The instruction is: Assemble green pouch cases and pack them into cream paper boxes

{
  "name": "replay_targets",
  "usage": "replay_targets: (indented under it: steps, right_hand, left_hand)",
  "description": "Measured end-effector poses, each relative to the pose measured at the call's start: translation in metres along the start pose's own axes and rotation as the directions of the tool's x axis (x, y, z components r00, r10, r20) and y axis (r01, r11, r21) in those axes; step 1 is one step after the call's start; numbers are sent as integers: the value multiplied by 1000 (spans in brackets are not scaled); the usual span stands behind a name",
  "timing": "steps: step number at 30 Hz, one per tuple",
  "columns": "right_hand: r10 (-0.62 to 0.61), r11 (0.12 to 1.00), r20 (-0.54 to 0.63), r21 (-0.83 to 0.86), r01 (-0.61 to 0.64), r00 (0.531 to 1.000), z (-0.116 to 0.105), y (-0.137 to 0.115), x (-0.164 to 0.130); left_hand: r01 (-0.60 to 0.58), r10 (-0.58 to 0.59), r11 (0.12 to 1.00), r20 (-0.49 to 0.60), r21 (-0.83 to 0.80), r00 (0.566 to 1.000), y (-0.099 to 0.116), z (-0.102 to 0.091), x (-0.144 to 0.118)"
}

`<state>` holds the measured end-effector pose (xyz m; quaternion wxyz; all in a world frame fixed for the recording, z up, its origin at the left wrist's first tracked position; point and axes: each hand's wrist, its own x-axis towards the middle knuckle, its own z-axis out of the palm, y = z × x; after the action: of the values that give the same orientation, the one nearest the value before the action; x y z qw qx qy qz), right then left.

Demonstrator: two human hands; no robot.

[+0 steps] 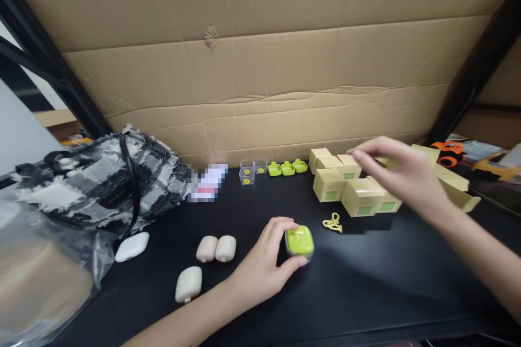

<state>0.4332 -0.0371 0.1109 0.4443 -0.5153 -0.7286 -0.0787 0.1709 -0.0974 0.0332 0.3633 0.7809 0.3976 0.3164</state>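
Left hand (260, 265) at 6 o'clock on the counter (366, 293), grip closed around a green case (299, 242); right hand (401, 173), fingers loosely open, hovers over stacked boxes (354, 187) at 2 o'clock; three beige cases (207, 263) unboxed at 8 o'clock.

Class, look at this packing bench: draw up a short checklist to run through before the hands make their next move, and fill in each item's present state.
1. Left hand grips the green case between thumb and fingers: ok.
2. Case rests flat on the table: ok.
3. Right hand is over the small boxes: ok.
4. Right hand already holds a box: cannot tell, fingers hover curled above them.
5. Yellow loop lies clear of both hands: ok.
6. A box stands open for the case: cannot tell.
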Motion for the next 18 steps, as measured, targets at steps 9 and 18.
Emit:
replay_targets:
  steps: [9,18]
  right_hand:
    - [521,730,-4,-516,-448,854,-32,136,20]
    - [517,756,131,-534,-379,846,-27,173,6]
  left_hand:
    - [-16,32,985,-91,170,995,-7,0,7]
    - [34,-14,970,-81,240,997,-8,-3,9]
